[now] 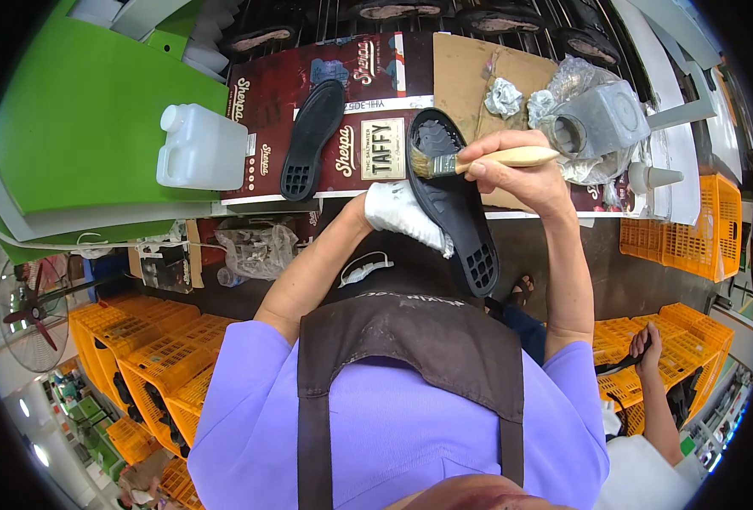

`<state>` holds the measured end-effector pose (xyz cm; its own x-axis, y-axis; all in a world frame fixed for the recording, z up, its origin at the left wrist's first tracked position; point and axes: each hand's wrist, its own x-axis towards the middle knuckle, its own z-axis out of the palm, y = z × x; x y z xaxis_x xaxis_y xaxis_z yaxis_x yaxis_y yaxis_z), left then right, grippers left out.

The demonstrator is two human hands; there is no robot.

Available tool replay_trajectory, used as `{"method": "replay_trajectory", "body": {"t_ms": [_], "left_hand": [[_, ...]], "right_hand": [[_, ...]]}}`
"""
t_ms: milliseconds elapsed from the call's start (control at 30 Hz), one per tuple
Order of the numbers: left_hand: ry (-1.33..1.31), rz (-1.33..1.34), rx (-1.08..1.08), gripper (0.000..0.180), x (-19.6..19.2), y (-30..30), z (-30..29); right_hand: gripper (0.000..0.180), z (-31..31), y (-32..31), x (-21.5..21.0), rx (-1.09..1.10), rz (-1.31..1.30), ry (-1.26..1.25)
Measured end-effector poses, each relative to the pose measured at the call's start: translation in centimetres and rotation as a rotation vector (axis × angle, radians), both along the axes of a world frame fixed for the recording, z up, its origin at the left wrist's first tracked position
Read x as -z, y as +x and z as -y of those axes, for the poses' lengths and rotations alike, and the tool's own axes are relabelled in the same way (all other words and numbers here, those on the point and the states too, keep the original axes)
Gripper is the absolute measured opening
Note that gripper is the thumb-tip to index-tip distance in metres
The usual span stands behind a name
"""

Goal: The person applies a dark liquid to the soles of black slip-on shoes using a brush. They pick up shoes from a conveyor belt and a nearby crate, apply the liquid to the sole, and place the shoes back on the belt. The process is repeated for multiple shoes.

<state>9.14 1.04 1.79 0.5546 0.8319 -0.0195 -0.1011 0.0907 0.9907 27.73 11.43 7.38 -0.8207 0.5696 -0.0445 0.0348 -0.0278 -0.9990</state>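
Note:
My left hand, in a white glove or cloth wrap, grips a black shoe sole by its left edge. The sole is tilted, its toe end over the table and its grid-patterned heel toward me. In my right hand is a flat paintbrush with a pale wooden handle. Its bristles touch the inside of the sole near the toe, where the surface looks wet. A second black sole lies on the printed cardboard to the left, apart from both hands.
A white jug stands at left. At right are a clear plastic container on its side, crumpled tissue and a squeeze bottle. Dark footwear lines a rack behind. Orange crates and another person's hand are at right.

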Motion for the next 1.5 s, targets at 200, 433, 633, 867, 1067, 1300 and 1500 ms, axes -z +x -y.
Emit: {"method": "replay_trajectory", "body": {"t_ms": [200, 433, 633, 867, 1067, 1300, 1500], "left_hand": [[-0.160, 0.125, -0.005, 0.071, 1.2, -1.1, 0.4], [-0.142, 0.182, -0.079, 0.065, 1.7, -0.9, 0.2], [-0.336, 0.380, -0.173, 0.074, 1.8, -0.5, 1.1], [-0.401, 0.612, -0.294, 0.056, 2.1, -0.1, 0.9], [-0.482, 0.902, -0.392, 0.044, 4.8, -0.3, 0.5], [-0.479, 0.926, -0.564, 0.041, 2.7, 0.2, 0.1], [-0.441, 0.910, -0.718, 0.036, 2.4, 1.1, -0.4]], "right_hand": [[0.020, 0.4, 0.2, 0.4, -0.022, 0.000, -0.033], [0.020, 0.5, 0.6, 0.8, 0.059, -0.030, -0.049], [0.020, 1.5, 0.4, 0.5, 0.204, -0.046, -0.069], [0.019, 2.7, 0.3, 0.9, 0.296, -0.094, -0.028], [0.017, 3.7, 0.3, 0.6, 0.314, -0.039, -0.029], [0.018, 4.6, 0.2, 0.5, 0.298, -0.003, -0.026], [0.019, 5.3, 0.1, -0.8, 0.313, -0.008, -0.073]]}}
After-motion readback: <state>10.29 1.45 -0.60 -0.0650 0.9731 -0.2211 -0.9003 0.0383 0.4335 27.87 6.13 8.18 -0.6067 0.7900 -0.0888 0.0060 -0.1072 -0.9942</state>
